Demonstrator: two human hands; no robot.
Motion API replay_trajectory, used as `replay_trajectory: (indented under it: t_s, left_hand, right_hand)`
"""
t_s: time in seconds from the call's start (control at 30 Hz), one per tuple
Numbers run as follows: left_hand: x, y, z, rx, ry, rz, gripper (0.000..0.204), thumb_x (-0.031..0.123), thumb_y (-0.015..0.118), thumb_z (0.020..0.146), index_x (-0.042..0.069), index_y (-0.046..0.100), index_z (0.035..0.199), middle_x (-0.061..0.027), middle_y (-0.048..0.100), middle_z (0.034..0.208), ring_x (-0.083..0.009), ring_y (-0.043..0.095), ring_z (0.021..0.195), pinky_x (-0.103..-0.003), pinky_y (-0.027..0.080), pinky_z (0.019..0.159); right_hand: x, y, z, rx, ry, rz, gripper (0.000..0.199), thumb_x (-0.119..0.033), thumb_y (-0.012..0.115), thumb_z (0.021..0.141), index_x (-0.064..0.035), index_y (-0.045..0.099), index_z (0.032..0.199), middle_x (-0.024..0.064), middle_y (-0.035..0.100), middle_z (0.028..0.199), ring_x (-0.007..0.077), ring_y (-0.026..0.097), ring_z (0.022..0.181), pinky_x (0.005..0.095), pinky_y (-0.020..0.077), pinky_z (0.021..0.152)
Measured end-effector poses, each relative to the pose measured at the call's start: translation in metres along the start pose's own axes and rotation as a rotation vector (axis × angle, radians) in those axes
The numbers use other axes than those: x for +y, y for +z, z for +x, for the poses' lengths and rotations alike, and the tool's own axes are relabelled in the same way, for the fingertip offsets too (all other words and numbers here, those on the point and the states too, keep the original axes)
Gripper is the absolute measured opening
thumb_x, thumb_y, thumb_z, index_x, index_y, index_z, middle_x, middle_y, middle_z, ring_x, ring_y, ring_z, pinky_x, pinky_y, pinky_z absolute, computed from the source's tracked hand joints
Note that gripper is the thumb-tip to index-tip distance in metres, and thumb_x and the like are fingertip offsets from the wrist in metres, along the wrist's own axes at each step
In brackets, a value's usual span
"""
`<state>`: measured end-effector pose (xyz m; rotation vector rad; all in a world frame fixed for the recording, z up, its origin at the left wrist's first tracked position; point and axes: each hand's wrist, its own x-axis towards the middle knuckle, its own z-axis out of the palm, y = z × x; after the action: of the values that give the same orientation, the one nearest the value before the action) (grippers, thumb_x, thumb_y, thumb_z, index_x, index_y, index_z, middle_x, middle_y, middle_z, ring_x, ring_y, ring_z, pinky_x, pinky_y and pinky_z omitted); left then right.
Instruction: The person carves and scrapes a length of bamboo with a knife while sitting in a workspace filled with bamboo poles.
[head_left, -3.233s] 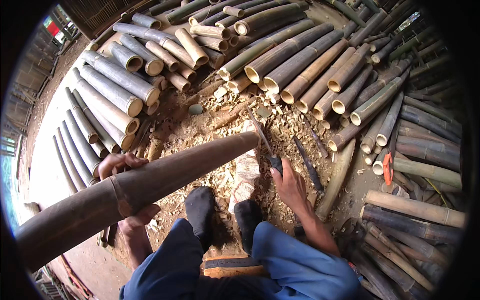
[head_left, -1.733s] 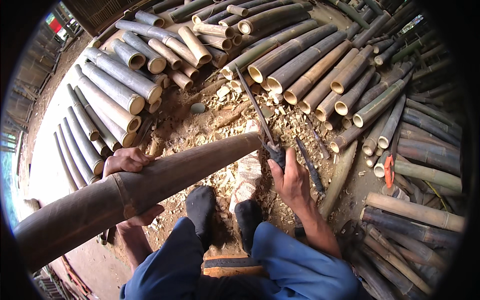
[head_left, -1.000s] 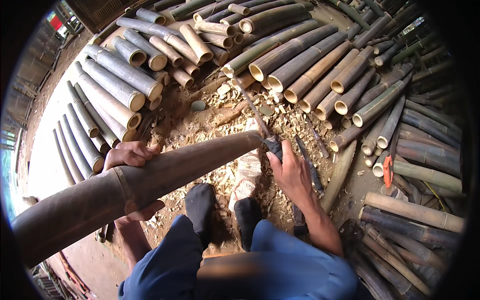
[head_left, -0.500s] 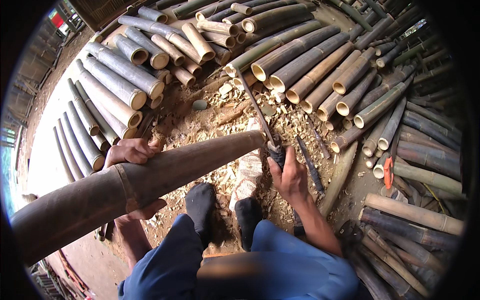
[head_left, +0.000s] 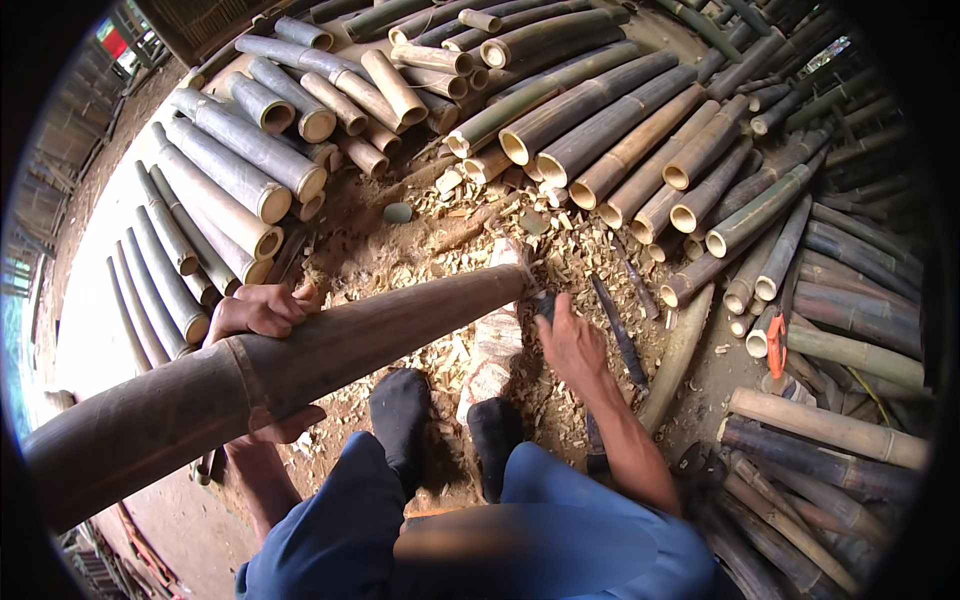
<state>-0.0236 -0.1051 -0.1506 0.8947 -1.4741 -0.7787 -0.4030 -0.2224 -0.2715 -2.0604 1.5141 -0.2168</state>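
Note:
A thick, dark bamboo pole [head_left: 340, 352] slants from the lower left up to the middle, its far end just above a pale, chipped wooden block [head_left: 497, 338]. My left hand [head_left: 262, 312] is wrapped round the pole by its node ring, with the thumb showing below. At the far end my right hand [head_left: 573, 345] is closed on the dark-wrapped handle [head_left: 545, 305] of a long knife. The knife's blade is hardly visible now, smeared or hidden by the pole's tip.
Wood chips [head_left: 440, 345] litter the ground around my socked feet [head_left: 401, 420]. Right of my right hand lie a dark blade-like tool [head_left: 618, 328] and a split bamboo piece [head_left: 680, 357]. Stacked cut bamboo [head_left: 640, 130] curves round the far side. An orange-handled tool [head_left: 777, 345] rests at right.
The knife blade, raised and pointing away half a second ago, has swung down at the pole's far end. My right hand has turned with it; my left hand stays almost still on the pole.

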Motion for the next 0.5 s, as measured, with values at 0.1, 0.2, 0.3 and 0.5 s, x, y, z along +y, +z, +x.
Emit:
replay_trajectory:
  t_s: [0.1, 0.2, 0.3, 0.5]
  left_hand:
    - [0.000, -0.006, 0.004, -0.019, 0.029, 0.015, 0.074, 0.023, 0.098, 0.059, 0.010, 0.051, 0.115, -0.0094, 0.051, 0.114, -0.0237, 0.056, 0.119, -0.050, 0.041, 0.117]
    - [0.005, -0.006, 0.001, -0.050, 0.000, 0.015, 0.073, 0.022, 0.098, 0.059, 0.010, 0.051, 0.115, -0.0094, 0.051, 0.114, -0.0241, 0.056, 0.119, -0.050, 0.041, 0.117]
    - [0.008, -0.013, 0.000, -0.101, -0.018, 0.054, 0.074, 0.023, 0.098, 0.058, 0.011, 0.051, 0.114, -0.0093, 0.051, 0.114, -0.0236, 0.055, 0.118, -0.049, 0.040, 0.116]
    - [-0.001, -0.003, 0.001, 0.056, 0.017, -0.019, 0.075, 0.023, 0.097, 0.057, 0.009, 0.053, 0.116, -0.0094, 0.052, 0.114, -0.0230, 0.055, 0.116, -0.048, 0.044, 0.114]
  right_hand:
    - [0.000, -0.012, 0.000, 0.007, 0.028, -0.109, 0.032, -0.032, 0.056, 0.104, -0.0010, 0.049, 0.110, 0.0238, 0.067, 0.071, 0.0462, 0.068, 0.067, 0.0536, 0.0513, 0.058]
    - [-0.043, -0.042, -0.013, 0.062, -0.053, 0.003, 0.031, -0.030, 0.058, 0.103, -0.0007, 0.051, 0.108, 0.0238, 0.064, 0.071, 0.0465, 0.067, 0.068, 0.0523, 0.0501, 0.060]
    - [-0.050, -0.037, -0.016, 0.168, -0.184, 0.091, 0.029, -0.028, 0.060, 0.103, -0.0011, 0.050, 0.109, 0.0197, 0.064, 0.069, 0.0421, 0.067, 0.062, 0.0483, 0.0502, 0.054]
    - [0.011, -0.006, 0.007, -0.013, 0.018, -0.020, 0.037, -0.035, 0.057, 0.104, 0.0006, 0.048, 0.112, 0.0262, 0.066, 0.072, 0.0470, 0.067, 0.065, 0.0542, 0.0512, 0.057]
